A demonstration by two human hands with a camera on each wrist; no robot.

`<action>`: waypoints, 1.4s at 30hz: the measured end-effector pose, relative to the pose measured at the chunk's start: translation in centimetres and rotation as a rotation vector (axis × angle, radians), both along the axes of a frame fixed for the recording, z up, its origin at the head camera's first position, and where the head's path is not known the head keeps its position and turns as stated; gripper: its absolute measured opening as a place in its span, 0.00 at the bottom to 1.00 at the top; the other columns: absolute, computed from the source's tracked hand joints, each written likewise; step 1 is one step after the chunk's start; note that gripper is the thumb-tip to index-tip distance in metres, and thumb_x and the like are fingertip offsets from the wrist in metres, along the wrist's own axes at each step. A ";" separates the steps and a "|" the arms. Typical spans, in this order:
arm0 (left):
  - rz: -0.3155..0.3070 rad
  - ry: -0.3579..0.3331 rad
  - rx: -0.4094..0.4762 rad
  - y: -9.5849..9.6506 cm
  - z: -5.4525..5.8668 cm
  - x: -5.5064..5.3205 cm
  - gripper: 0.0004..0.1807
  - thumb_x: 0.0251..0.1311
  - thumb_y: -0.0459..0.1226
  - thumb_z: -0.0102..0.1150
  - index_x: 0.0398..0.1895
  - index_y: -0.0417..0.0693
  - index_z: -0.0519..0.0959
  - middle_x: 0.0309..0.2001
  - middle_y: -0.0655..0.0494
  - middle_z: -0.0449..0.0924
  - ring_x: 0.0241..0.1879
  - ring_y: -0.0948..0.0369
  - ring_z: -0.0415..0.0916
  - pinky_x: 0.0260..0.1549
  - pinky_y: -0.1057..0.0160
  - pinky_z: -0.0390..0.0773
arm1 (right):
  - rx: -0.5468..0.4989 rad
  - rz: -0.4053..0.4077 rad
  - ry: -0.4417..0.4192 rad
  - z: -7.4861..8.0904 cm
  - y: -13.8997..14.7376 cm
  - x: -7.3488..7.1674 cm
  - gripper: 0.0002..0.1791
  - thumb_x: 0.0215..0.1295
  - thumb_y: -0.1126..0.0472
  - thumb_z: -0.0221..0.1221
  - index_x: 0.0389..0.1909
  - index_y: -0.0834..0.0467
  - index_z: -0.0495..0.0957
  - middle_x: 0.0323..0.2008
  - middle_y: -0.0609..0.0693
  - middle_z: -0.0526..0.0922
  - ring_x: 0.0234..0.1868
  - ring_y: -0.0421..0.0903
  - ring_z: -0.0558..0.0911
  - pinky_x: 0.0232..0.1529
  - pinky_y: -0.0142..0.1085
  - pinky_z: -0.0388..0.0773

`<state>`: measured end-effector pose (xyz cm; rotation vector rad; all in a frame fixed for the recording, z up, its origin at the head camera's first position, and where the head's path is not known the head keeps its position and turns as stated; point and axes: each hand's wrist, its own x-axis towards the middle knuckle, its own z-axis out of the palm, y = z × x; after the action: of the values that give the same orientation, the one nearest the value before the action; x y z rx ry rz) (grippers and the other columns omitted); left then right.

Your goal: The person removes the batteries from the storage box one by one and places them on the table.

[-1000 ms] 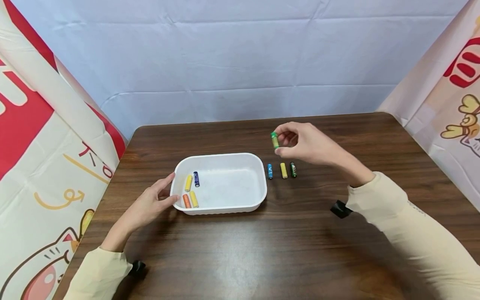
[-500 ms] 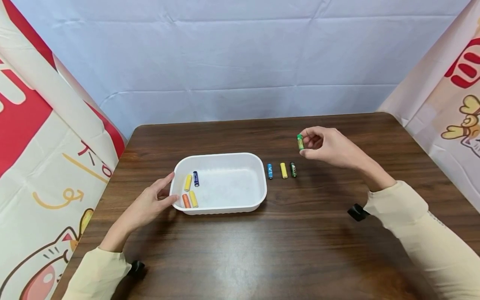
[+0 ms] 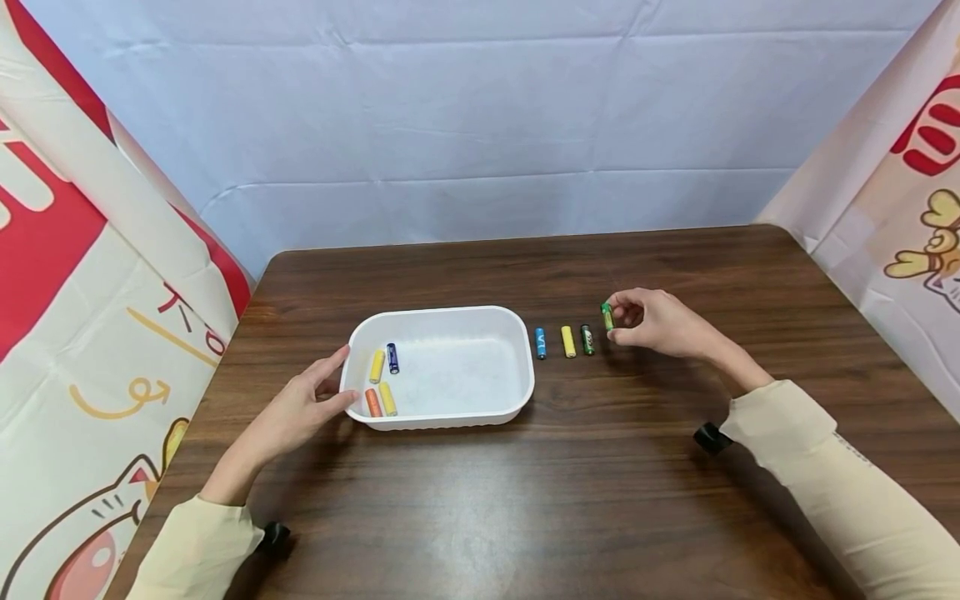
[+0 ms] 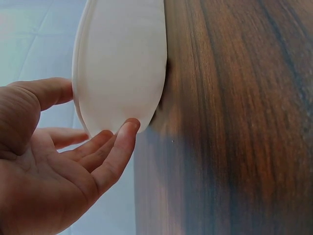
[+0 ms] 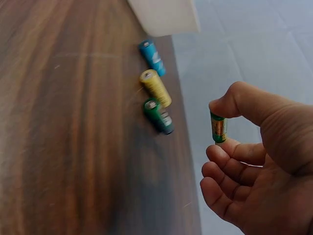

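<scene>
My left hand (image 3: 300,404) holds the left end of a white plastic tray (image 3: 450,419), thumb at the rim and fingers against the end wall (image 4: 122,63). Inside the tray, at its left end, lie two yellow batteries, an orange battery (image 3: 373,402) and a dark blue battery (image 3: 393,358). Between thumb and fingertips my right hand (image 3: 660,323) pinches a green battery (image 5: 218,128) by its two ends. That battery is just right of a dark green battery (image 3: 587,340), the last in a row with a yellow battery (image 3: 567,342) and a blue battery (image 3: 540,343).
The row of batteries lies on the brown wooden table (image 3: 465,517), right of the tray. A pale cloth (image 3: 480,125) hangs behind the table's far edge. Printed cloths (image 3: 67,333) stand at both sides.
My right hand has carried the green battery rightward past the row, then down nearer the table beside the dark green battery. My left hand and the tray have stayed in place.
</scene>
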<state>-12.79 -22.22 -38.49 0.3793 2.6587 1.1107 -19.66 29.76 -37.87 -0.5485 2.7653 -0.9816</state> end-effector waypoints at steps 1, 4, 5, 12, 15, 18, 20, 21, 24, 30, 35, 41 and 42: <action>0.000 -0.002 0.001 0.0 0.0 0.0 0.41 0.72 0.38 0.62 0.81 0.36 0.54 0.68 0.34 0.69 0.56 0.47 0.78 0.52 0.50 0.79 | 0.015 0.001 -0.005 -0.3 0.0 0.0 0.23 0.67 0.64 0.66 0.59 0.69 0.75 0.47 0.59 0.81 0.46 0.52 0.80 0.47 0.45 0.76; 0.002 -0.005 -0.001 0.0 0.1 0.0 0.41 0.72 0.39 0.62 0.81 0.37 0.54 0.68 0.34 0.68 0.56 0.47 0.78 0.52 0.50 0.79 | 0.044 0.001 -0.023 -1.2 0.1 -0.1 0.23 0.66 0.63 0.66 0.58 0.69 0.76 0.46 0.59 0.81 0.46 0.53 0.79 0.47 0.49 0.75; 0.001 -0.006 -0.002 0.1 0.1 0.0 0.41 0.72 0.39 0.62 0.81 0.37 0.54 0.69 0.34 0.68 0.56 0.47 0.78 0.53 0.49 0.78 | 0.053 0.001 -0.029 -1.5 0.1 -0.1 0.22 0.66 0.63 0.66 0.58 0.69 0.76 0.45 0.58 0.81 0.45 0.53 0.79 0.47 0.49 0.75; 0.001 -0.007 -0.008 0.1 0.1 0.1 0.42 0.72 0.40 0.62 0.81 0.38 0.54 0.71 0.34 0.66 0.58 0.46 0.78 0.55 0.46 0.78 | 0.113 -0.006 -0.023 -3.3 0.3 -0.3 0.23 0.64 0.63 0.67 0.56 0.70 0.77 0.42 0.58 0.80 0.42 0.52 0.78 0.45 0.49 0.75; 0.001 -0.007 -0.005 0.2 0.1 0.1 0.41 0.72 0.40 0.62 0.81 0.38 0.54 0.71 0.34 0.66 0.58 0.46 0.77 0.56 0.46 0.77 | 0.139 -0.007 -0.014 -3.6 0.2 -0.2 0.24 0.64 0.63 0.67 0.57 0.72 0.77 0.42 0.58 0.79 0.42 0.52 0.77 0.44 0.49 0.74; 0.003 -0.006 -0.006 0.2 0.1 0.1 0.41 0.72 0.40 0.62 0.81 0.38 0.54 0.70 0.34 0.67 0.58 0.46 0.77 0.56 0.46 0.77 | 0.152 -0.014 -0.016 -3.7 -0.1 0.0 0.25 0.65 0.63 0.67 0.58 0.72 0.76 0.43 0.59 0.78 0.41 0.52 0.76 0.44 0.49 0.74; 0.004 -0.007 -0.008 0.2 0.1 0.1 0.41 0.72 0.40 0.62 0.81 0.38 0.54 0.69 0.34 0.68 0.57 0.47 0.77 0.56 0.46 0.77 | 0.156 -0.019 -0.021 -3.7 -0.2 0.0 0.25 0.65 0.63 0.67 0.59 0.72 0.76 0.43 0.59 0.78 0.41 0.52 0.76 0.43 0.49 0.73; 0.004 -0.008 -0.007 0.2 0.1 0.1 0.41 0.72 0.40 0.62 0.81 0.38 0.54 0.69 0.34 0.68 0.57 0.47 0.77 0.56 0.46 0.77 | 0.156 -0.022 -0.026 -3.7 -0.2 0.0 0.25 0.65 0.63 0.67 0.59 0.72 0.75 0.43 0.59 0.77 0.41 0.52 0.75 0.43 0.49 0.73; 0.005 -0.011 -0.005 0.2 0.2 0.1 0.42 0.72 0.40 0.62 0.82 0.38 0.54 0.69 0.34 0.68 0.58 0.47 0.77 0.56 0.46 0.77 | 0.154 -0.028 -0.037 -3.8 -0.3 0.1 0.25 0.66 0.64 0.66 0.60 0.72 0.75 0.44 0.59 0.77 0.42 0.53 0.75 0.44 0.49 0.73; 0.009 -0.018 -0.005 0.2 0.2 0.1 0.42 0.72 0.40 0.62 0.82 0.39 0.53 0.69 0.34 0.68 0.57 0.47 0.77 0.55 0.46 0.77 | 0.135 -0.030 -0.047 -3.9 -0.2 0.0 0.27 0.66 0.64 0.66 0.62 0.73 0.74 0.45 0.60 0.77 0.44 0.54 0.76 0.45 0.49 0.73; 0.009 -0.024 -0.001 0.1 0.2 0.1 0.42 0.72 0.41 0.62 0.82 0.39 0.53 0.69 0.34 0.68 0.57 0.47 0.77 0.55 0.47 0.77 | 0.119 -0.030 -0.047 -4.0 -0.1 0.0 0.29 0.66 0.63 0.68 0.63 0.73 0.72 0.46 0.60 0.77 0.45 0.54 0.76 0.46 0.50 0.73; 0.012 -0.029 -0.003 0.1 0.1 0.1 0.43 0.73 0.42 0.62 0.82 0.40 0.52 0.70 0.34 0.67 0.58 0.46 0.77 0.56 0.45 0.77 | 0.114 -0.033 -0.040 -4.0 -0.2 0.1 0.32 0.65 0.61 0.70 0.64 0.73 0.71 0.45 0.59 0.76 0.44 0.53 0.76 0.45 0.49 0.72; 0.012 -0.029 -0.005 0.1 0.1 0.0 0.43 0.73 0.42 0.62 0.82 0.40 0.52 0.71 0.34 0.66 0.59 0.46 0.77 0.56 0.45 0.77 | 0.113 -0.035 -0.040 -3.9 -0.2 0.2 0.32 0.65 0.60 0.70 0.64 0.73 0.71 0.45 0.58 0.76 0.44 0.53 0.75 0.45 0.49 0.71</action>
<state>-12.74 -22.12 -38.39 0.3438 2.6415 1.1044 -19.50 29.55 -41.82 -0.4603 2.7824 -0.8276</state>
